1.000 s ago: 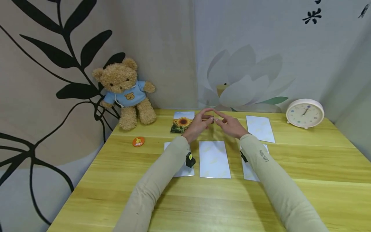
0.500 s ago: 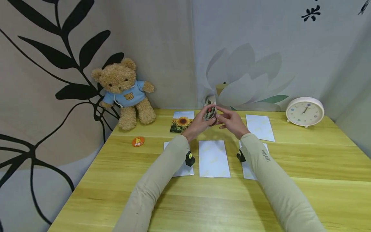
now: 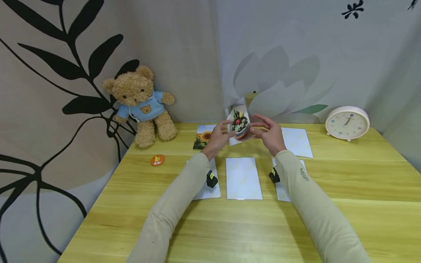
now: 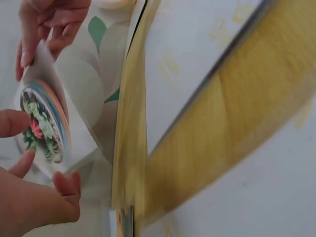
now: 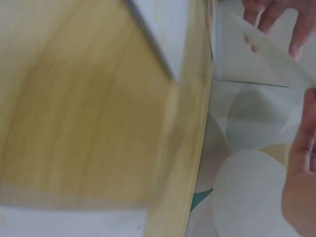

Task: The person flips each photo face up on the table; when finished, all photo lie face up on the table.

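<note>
A photo card printed with a bowl of succulents and a red bloom is held up at the back edge of the table, picture side showing. My right hand pinches its right side; in the left wrist view, those fingertips meet one corner of the card. My left hand is at the card's left side with fingers spread, its fingertips overlapping the picture. In the right wrist view the card shows edge-on between my left hand and right hand.
Three white cards, the middle one bare, lie in a front row, and another white card is behind right. A sunflower card, an orange disc and a teddy bear are left. A clock stands back right.
The card has come up from between my hands and turned its picture towards me. My hands have spread apart, the left fingers loosening from around it.
</note>
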### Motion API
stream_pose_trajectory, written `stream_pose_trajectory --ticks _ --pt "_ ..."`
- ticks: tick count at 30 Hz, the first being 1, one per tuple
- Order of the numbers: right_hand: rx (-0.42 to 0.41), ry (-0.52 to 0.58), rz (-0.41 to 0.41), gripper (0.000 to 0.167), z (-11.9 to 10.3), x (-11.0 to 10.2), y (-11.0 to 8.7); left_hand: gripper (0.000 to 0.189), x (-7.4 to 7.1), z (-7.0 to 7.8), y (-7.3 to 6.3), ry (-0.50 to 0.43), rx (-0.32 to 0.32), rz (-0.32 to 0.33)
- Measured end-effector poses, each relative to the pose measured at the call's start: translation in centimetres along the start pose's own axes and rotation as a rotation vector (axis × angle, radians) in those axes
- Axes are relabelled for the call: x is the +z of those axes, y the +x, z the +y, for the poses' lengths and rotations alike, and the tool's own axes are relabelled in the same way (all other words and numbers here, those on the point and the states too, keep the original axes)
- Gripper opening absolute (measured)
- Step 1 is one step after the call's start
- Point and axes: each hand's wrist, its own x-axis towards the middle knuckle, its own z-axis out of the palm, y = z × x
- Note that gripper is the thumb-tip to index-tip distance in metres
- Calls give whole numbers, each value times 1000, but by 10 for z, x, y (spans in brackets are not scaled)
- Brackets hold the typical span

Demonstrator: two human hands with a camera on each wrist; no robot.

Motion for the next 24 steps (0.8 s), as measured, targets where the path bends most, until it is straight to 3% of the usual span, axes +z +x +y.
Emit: stream_pose_trajectory --ticks 5,11,18,24 --pt "-31 -2 104 60 2 -2 0 42 -4 0 -1 6 31 46" --pt "-61 -62 205 59 6 -4 1 41 -6 6 -6 42 62 41" --pt "-92 -146 184 59 11 -4 1 45 -9 5 -8 9 61 35" --pt "-65 -303 136 57 14 -5 0 48 -12 2 -9 -3 47 14"
